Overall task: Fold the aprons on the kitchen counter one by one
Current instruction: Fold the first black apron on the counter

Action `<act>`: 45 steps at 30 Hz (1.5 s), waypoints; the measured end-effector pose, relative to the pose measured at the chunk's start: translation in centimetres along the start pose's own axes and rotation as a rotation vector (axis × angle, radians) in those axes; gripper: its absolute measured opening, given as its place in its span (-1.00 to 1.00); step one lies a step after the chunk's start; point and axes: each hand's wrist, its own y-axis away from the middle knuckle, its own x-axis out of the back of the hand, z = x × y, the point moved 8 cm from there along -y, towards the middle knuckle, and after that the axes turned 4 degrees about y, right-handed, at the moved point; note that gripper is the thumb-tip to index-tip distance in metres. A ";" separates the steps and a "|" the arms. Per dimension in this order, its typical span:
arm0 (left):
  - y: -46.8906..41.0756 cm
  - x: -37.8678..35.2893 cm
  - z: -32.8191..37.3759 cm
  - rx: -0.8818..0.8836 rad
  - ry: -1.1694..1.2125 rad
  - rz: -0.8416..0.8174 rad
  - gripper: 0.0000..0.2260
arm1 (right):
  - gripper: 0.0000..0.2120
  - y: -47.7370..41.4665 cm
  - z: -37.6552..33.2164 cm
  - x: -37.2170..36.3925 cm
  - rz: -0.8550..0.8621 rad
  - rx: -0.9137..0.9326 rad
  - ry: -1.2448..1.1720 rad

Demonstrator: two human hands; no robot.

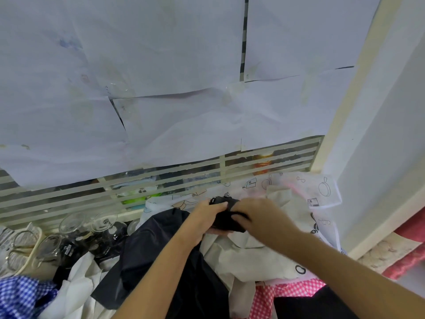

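Counter (377,252) heaped with aprons; black bundle (226,218) squeezed tight between my left hand (208,217) and right hand (259,215).

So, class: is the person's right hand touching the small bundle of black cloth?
Touching: the head view shows the right hand with fingers pressed on the small black cloth bundle.

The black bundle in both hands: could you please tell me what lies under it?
Under the black bundle lies a crumpled cream apron beside a dark apron; the counter beneath is covered.
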 end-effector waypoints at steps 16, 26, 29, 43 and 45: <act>-0.6 2.6 2.9 -0.088 1.111 0.000 -0.82 | -0.66 4.9 2.7 -0.2 0.214 0.054 0.161; -2.0 1.6 1.6 -0.050 1.143 0.086 -0.94 | -0.72 5.4 2.6 2.4 0.123 -0.228 -1.684; -1.8 -0.6 2.0 -0.044 1.176 0.031 -0.93 | -0.66 5.0 2.2 2.8 0.258 -0.296 -1.877; 0.8 -2.0 7.9 -0.526 -0.181 -0.029 -0.80 | 0.07 1.5 3.6 2.2 -0.130 -0.433 -1.585; 1.7 -3.8 8.0 -0.525 -0.348 -0.239 -0.72 | -0.11 0.9 2.4 2.4 -0.372 -0.361 -1.339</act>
